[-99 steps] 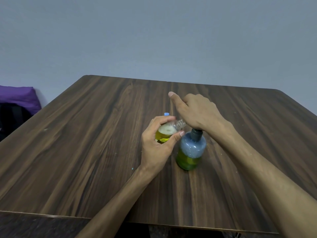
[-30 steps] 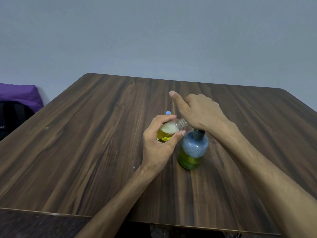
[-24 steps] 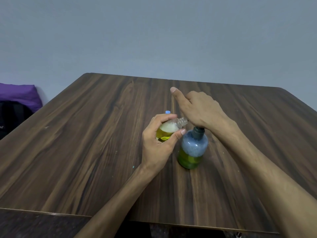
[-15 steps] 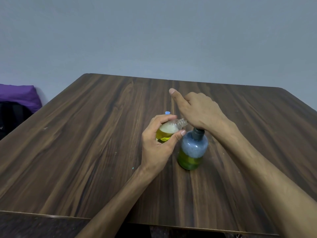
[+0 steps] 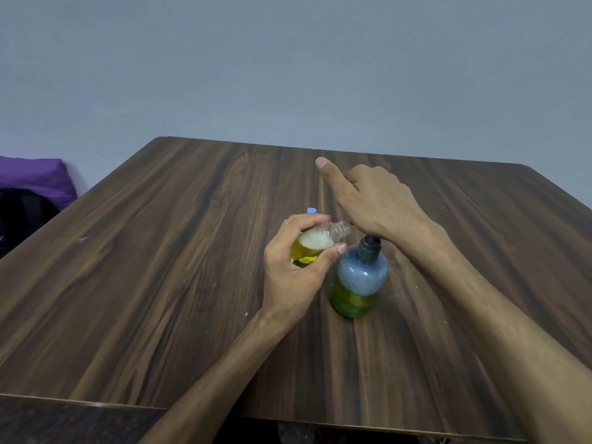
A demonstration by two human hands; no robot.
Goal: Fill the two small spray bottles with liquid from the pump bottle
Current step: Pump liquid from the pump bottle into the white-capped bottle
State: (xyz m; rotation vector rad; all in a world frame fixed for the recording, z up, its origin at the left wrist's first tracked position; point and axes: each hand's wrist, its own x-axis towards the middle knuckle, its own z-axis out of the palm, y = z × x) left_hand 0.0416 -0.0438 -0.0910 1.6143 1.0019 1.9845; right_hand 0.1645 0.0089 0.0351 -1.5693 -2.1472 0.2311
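the left hand grips a small spray bottle, fingers and thumb curled round its body, and holds it tilted so the open neck points right, toward the top of the pump bottle; that angle seems meant to put the mouth under the spout, which the other hand hides. the small bottle is already part full of yellow liquid with pale foam on top. the right hand rests over the pump head, thumb sticking up and away; whether its fingers press flat or curl round the head cannot be told. the pump bottle stands upright on the wooden table, green liquid in its lower part, so it needs no steadying. a small blue tip shows just behind the left fingers, perhaps the second bottle or a cap
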